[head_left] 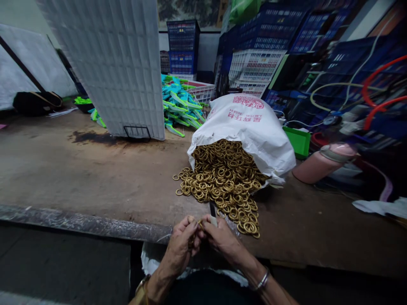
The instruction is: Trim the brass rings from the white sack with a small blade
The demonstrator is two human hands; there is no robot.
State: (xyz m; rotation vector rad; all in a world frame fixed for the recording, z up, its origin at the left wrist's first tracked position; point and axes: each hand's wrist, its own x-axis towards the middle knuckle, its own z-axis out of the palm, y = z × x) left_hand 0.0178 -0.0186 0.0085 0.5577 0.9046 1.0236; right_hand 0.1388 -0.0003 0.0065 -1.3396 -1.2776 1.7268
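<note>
My left hand (182, 239) is closed with its fingertips pinched on a small brass-coloured ring (200, 224) at the front edge of the table. My right hand (224, 237) meets it there, its fingers also at the ring. From the right hand's grip a slim knife-like tool (213, 214) sticks up, dark at the far end and pale grey near the fingers. Just beyond the hands lies a heap of similar rings (222, 182). They spill from the mouth of a white woven sack (244, 120) lying on its side with red print.
A tall pale ribbed panel (111, 72) stands on the wooden table (79, 173). Behind it lie turquoise and lime-green pieces (181, 101). To the right are a green tray (297, 142) and a pink bottle (324, 163). Stacked blue crates (182, 46) stand at the back.
</note>
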